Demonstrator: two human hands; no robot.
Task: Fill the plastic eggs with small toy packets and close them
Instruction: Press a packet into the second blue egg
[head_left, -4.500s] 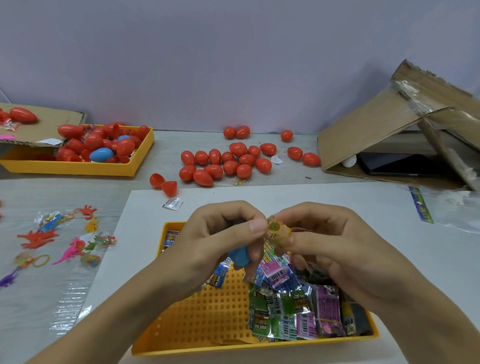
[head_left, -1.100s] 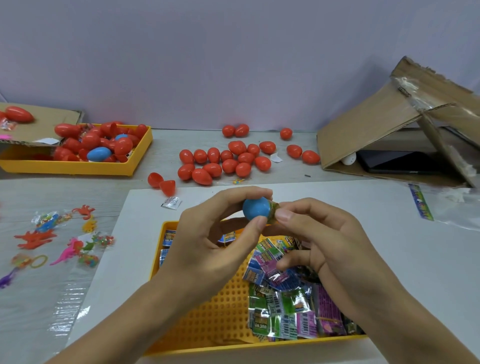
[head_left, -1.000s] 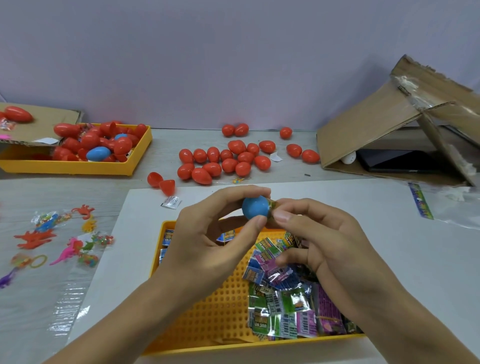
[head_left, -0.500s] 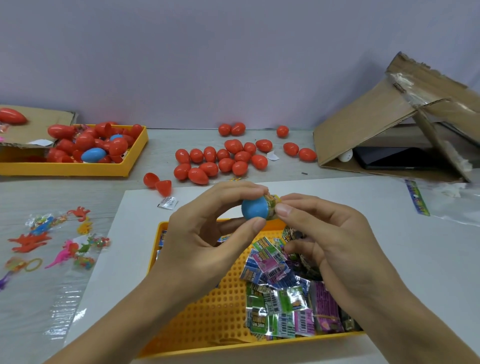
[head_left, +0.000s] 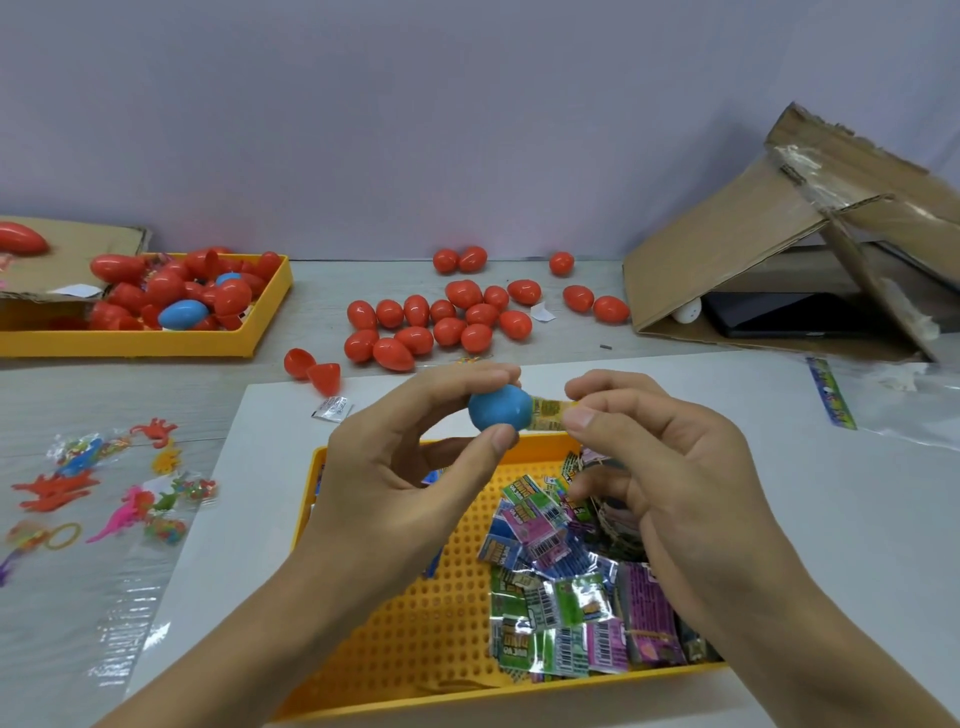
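My left hand (head_left: 410, 467) holds a blue egg half (head_left: 500, 408) between thumb and fingers above the yellow tray (head_left: 415, 639). A small yellow-green toy packet (head_left: 546, 413) sticks partly out of its open side. My right hand (head_left: 660, 467) pinches the outer end of that packet with thumb and forefinger. Several more colourful packets (head_left: 561, 587) lie piled in the tray's right half.
Closed red eggs (head_left: 441, 322) lie scattered at the back, with two open red halves (head_left: 311, 369) nearby. A second yellow tray (head_left: 145, 306) at the left holds red and blue eggs. Loose rubbery toys (head_left: 104, 493) lie left; a cardboard box (head_left: 810, 249) stands right.
A few seconds ago both hands held the packet low over the tray. The blue half has since risen with the packet stuffed in, and my right fingers have now drawn back to its end.
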